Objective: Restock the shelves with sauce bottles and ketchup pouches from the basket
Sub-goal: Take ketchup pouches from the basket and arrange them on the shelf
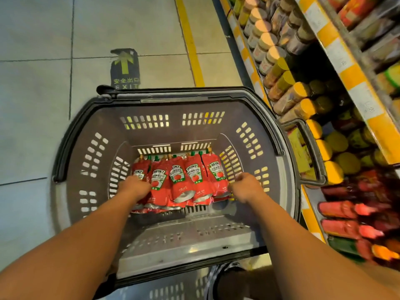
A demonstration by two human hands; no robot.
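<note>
I look straight down into the grey slotted plastic shopping basket (91,131), and both of my arms reach into it. On the basket's floor, toward its far wall, lies a row of red Heinz ketchup pouches (179,180) with green spouts, overlapping one another, labels up, with more pouches showing under the row's near edge.

My left hand (134,188) sits on the leftmost pouch of that row. Its fingers curl downward over the pouch's lower half and their tips are hidden from me behind the knuckles, so it looks like a grasp on that pouch, though I cannot see how tightly.

My right hand (244,186) is at the row's opposite end, against the edge of the rightmost pouch. Its fingers are bent into a loose fist, the knuckles up; I cannot tell whether they pinch the pouch or merely touch it.

To the right of the basket stand the yellow-edged shop shelves (337,55), packed with lidded jars (266,42) and red bottles (339,208).
</note>
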